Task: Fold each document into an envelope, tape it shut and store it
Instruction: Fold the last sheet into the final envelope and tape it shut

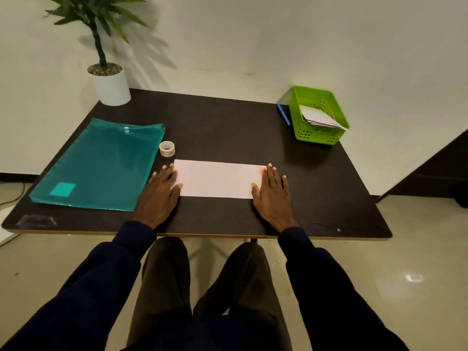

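A long pale pink envelope (217,179) lies flat on the dark table (228,122), with a small red mark at its right end. My left hand (159,196) rests flat at its left end, thumb on the paper. My right hand (273,193) lies flat over its right end, fingers spread. Neither hand grips anything. A roll of clear tape (167,148) stands just behind the envelope's left corner. A teal plastic document folder (98,165) lies to the left. A green basket (317,115) at the back right holds folded white papers.
A blue pen (283,114) lies beside the basket's left wall. A potted plant in a white pot (110,83) stands at the back left corner against the wall. My legs are under the table's near edge.
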